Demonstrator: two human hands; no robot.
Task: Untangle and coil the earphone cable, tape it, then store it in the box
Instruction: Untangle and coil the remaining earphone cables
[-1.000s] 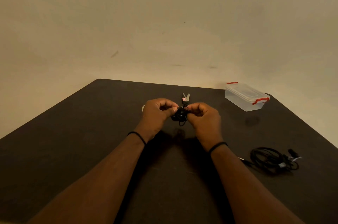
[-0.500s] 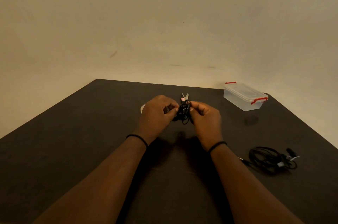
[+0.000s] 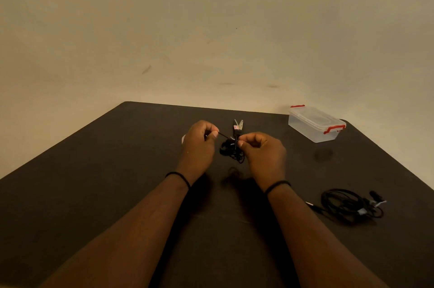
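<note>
While both hands work above the table [image 3: 98, 170], head view, the only view given: left hand [image 3: 199, 141] pinches a short taut strand of the earphone cable [image 3: 231, 150] between thumb and forefinger, other fingers curled in. Right hand [image 3: 263, 149] pinches the same black bundle at its upper right, fingers curled. Bundle hangs between the two hands, off the tabletop, loops dangling below; its shadow falls on the dark surface underneath. Looks knotted, so judged step: untangling, early in the task, nothing coiled or taped.

Risks, judged: pulling the taut strand sideways could tighten the knot instead of freeing it; cable is thin and black on a dark table in dim light, so loops are hard to read and the wrong strand may get tugged. A hard pull could strain the wire at the earbud or plug; which end is held, cannot tell. If either pinch slips, the bundle drops and re-tangles.

Scissors [image 3: 237, 126] lie just beyond the hands, blades pointing away. A small pale item [image 3: 183, 139] peeks out behind the left hand, maybe tape, unclear. Box [image 3: 315, 126], clear with red clips, lid on, sits far right; needs opening later. A second cable bundle [image 3: 350, 204] lies near right, well apart; could get mixed up.
</note>
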